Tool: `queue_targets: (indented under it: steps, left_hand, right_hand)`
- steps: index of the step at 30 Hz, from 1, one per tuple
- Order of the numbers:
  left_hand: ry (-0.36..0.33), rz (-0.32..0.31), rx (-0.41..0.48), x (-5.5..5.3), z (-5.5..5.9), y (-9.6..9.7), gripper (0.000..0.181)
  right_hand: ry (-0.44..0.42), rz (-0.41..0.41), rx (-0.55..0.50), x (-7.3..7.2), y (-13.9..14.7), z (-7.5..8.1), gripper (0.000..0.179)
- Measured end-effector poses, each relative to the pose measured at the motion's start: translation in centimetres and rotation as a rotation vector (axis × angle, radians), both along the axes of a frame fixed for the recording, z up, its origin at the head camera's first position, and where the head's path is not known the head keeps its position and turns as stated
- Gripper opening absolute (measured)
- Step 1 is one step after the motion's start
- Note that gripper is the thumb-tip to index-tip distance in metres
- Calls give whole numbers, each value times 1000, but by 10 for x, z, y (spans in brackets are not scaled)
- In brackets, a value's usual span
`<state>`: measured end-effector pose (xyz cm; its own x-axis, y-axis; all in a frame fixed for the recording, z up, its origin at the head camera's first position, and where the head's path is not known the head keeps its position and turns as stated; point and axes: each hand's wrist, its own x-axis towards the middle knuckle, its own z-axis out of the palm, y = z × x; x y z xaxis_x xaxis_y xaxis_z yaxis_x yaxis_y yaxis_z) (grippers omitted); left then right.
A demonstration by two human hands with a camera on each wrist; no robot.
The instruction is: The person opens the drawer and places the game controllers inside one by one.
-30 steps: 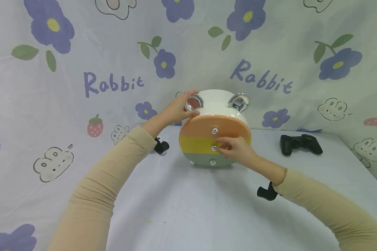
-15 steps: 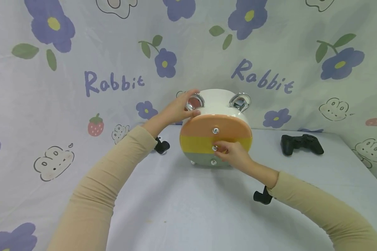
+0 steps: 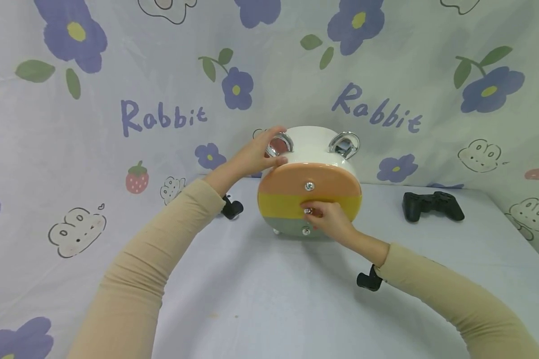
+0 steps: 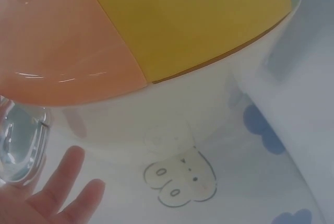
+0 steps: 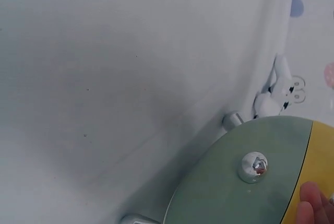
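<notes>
On the table stands a rounded little cabinet (image 3: 312,144) with a white body, two chrome ear-like loops, and orange, yellow and green drawers. My left hand (image 3: 253,155) rests on its top left corner, thumb and forefinger spread about the left ear (image 3: 279,144). In the left wrist view the fingers (image 4: 65,174) look straight and apart, beside the white side. My right hand (image 3: 334,219) pinches the middle silver knob (image 3: 308,211) on the yellow drawer (image 3: 278,205). A thin dark gap shows along the yellow drawer's edge in the left wrist view.
A black game controller (image 3: 432,205) lies on the white-covered table (image 3: 251,299), right of the cabinet. A black wrist device (image 3: 369,280) hangs under my right sleeve, another (image 3: 232,208) by my left wrist. Behind hangs a flower-and-rabbit printed cloth (image 3: 161,60).
My right hand has shifted left onto the middle knob and its fingers have closed round it. The left hand stays on the cabinet's top left corner.
</notes>
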<state>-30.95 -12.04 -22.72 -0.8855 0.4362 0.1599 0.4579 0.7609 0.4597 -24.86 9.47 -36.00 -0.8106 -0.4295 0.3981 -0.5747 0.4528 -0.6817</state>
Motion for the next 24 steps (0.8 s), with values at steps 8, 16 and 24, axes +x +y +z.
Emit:
queue_targets:
  steps: [8,16,24]
  left_hand:
    - [-2,2,-1,-2,-1,0,78]
    - [-12,9,-12,-1,0,0,78]
    - [-8,2,-6,-1,0,0,78]
  right_hand:
    - [8,4,-2,-2,-1,2,17]
    - [-6,-6,22,0,-1,3,16]
    - [-72,-11,47,8,0,5,18]
